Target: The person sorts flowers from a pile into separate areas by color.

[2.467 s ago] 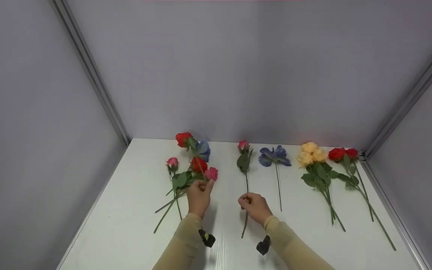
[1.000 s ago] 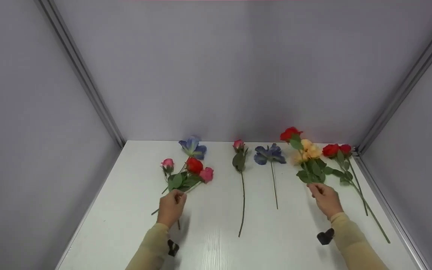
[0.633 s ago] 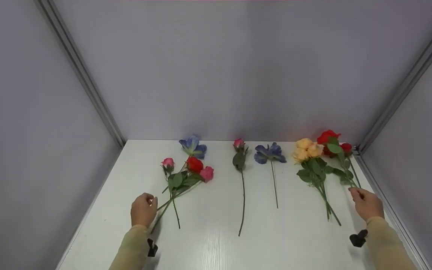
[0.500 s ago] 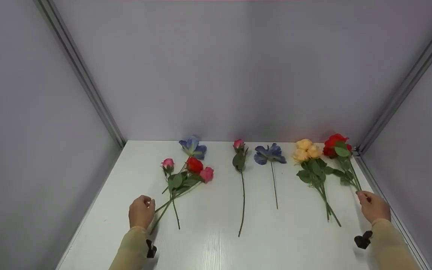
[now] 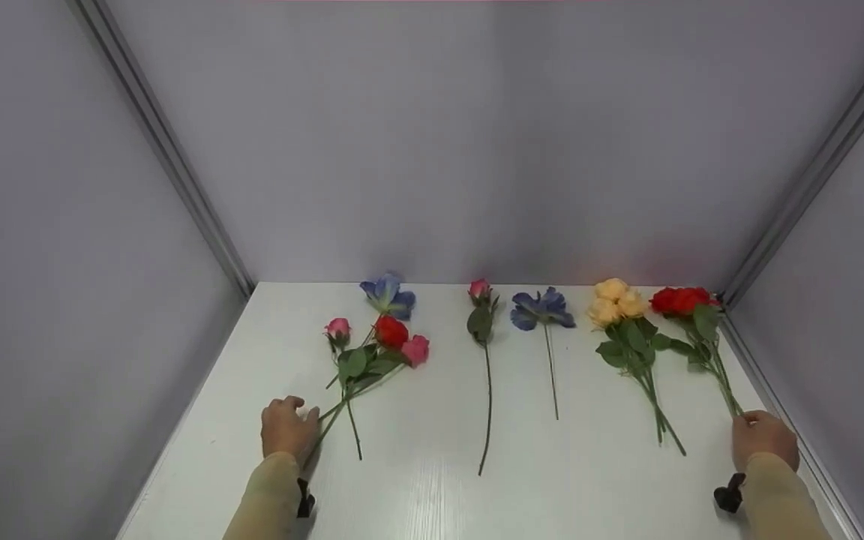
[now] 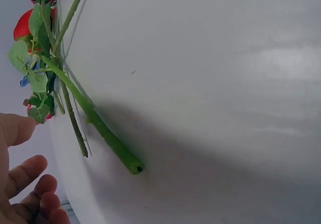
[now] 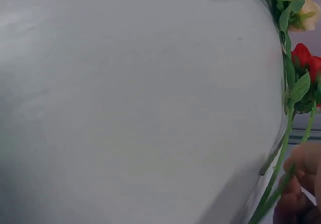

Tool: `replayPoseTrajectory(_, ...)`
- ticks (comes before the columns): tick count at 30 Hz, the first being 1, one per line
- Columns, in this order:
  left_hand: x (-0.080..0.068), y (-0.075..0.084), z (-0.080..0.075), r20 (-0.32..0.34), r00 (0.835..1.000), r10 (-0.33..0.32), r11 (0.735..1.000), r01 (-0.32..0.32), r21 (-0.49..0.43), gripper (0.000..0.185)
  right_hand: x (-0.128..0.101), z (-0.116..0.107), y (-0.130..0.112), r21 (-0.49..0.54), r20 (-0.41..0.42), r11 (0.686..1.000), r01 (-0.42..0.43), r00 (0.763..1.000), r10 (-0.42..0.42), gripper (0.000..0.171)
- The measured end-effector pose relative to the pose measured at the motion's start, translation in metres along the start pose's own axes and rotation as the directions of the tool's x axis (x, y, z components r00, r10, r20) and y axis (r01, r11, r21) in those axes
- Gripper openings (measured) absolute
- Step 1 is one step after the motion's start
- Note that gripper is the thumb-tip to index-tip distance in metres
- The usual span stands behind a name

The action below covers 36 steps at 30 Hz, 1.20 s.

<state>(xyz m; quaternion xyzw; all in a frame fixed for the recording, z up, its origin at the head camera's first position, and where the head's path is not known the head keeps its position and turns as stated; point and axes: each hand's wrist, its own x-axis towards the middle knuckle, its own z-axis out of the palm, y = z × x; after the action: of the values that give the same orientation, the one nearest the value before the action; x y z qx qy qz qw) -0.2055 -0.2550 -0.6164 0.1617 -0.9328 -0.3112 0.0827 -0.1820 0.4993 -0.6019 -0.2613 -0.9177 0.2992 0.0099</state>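
Note:
At the right side, my right hand (image 5: 764,439) pinches the stem of a red rose, whose bloom lies against other red roses (image 5: 679,301). The right wrist view shows the fingers (image 7: 303,158) around a green stem (image 7: 308,123). My left hand (image 5: 287,427) is beside the stem ends of the left cluster, thumb and fingers apart with nothing between them. That cluster has a red rose (image 5: 391,332), a pink rose (image 5: 415,349), a pink rosebud (image 5: 337,328) and a blue flower (image 5: 387,296). One thick green stem (image 6: 103,128) points toward the camera in the left wrist view.
On the white table (image 5: 417,420), a single pink rosebud (image 5: 481,307) lies in the middle, with a blue flower (image 5: 543,309) to its right. A yellow rose bunch (image 5: 616,301) lies left of the red roses. Grey walls (image 5: 432,150) enclose the back and sides.
A red rose has gone from the left cluster, past the yellow roses, to the red roses at the right, lowered by my right hand. My left hand has moved left and its fingers have spread.

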Motion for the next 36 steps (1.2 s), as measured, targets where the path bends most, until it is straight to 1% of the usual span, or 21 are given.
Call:
replayPoseTrajectory(4,-0.001,-0.004,0.006,0.036,0.999,0.023,1.000,-0.024,0.018,0.041,0.000,0.001,0.002,0.010,0.021,0.999,-0.035,0.999,0.035,0.047)
replayPoseTrajectory(8,-0.001,-0.005,0.010,0.052,0.997,0.048,0.998,-0.050,0.033,0.038,0.001,0.002,0.003,0.023,0.038,0.999,-0.044,0.998,0.043,0.048)
replayPoseTrajectory(11,-0.002,-0.005,0.011,0.083,0.995,0.046,0.998,-0.049,0.034,0.035,0.002,0.002,0.004,0.032,0.043,0.998,-0.052,0.998,0.051,0.049)
replayPoseTrajectory(13,-0.002,-0.004,0.011,0.108,0.994,0.031,0.999,-0.035,0.036,0.034,0.002,0.003,0.005,0.040,0.042,0.997,-0.059,0.997,0.057,0.049)
replayPoseTrajectory(16,-0.002,-0.004,0.011,0.132,0.991,0.031,0.998,-0.038,0.046,0.029,0.003,0.005,0.004,0.046,0.013,0.997,-0.061,0.998,0.061,0.047)
replayPoseTrajectory(20,0.001,-0.004,0.013,0.132,0.990,0.049,0.997,-0.057,0.057,0.019,0.005,0.007,-0.001,0.071,-0.042,0.996,-0.050,0.998,0.053,0.044)
replayPoseTrajectory(25,0.001,-0.003,0.015,0.145,0.988,0.052,0.997,-0.059,0.046,0.014,0.006,0.007,-0.003,0.104,-0.068,0.994,-0.038,0.997,0.045,0.043)
replayPoseTrajectory(28,0.001,-0.002,0.018,0.149,0.987,0.064,0.997,-0.070,0.036,0.015,0.005,0.008,-0.003,0.114,-0.079,0.993,-0.027,0.996,0.036,0.043)
replayPoseTrajectory(32,0.000,-0.002,0.022,0.149,0.986,0.077,0.996,-0.083,0.038,0.024,0.006,0.010,-0.003,0.109,-0.077,0.994,-0.023,0.997,0.031,0.043)
replayPoseTrajectory(34,-0.001,-0.001,0.023,0.136,0.987,0.090,0.994,-0.098,0.054,0.032,0.006,0.010,-0.004,0.107,-0.078,0.994,-0.021,0.997,0.029,0.043)
replayPoseTrajectory(36,-0.004,0.002,0.026,0.110,0.988,0.106,0.990,-0.115,0.085,0.041,0.006,0.010,-0.006,0.107,-0.068,0.994,-0.021,0.997,0.028,0.044)
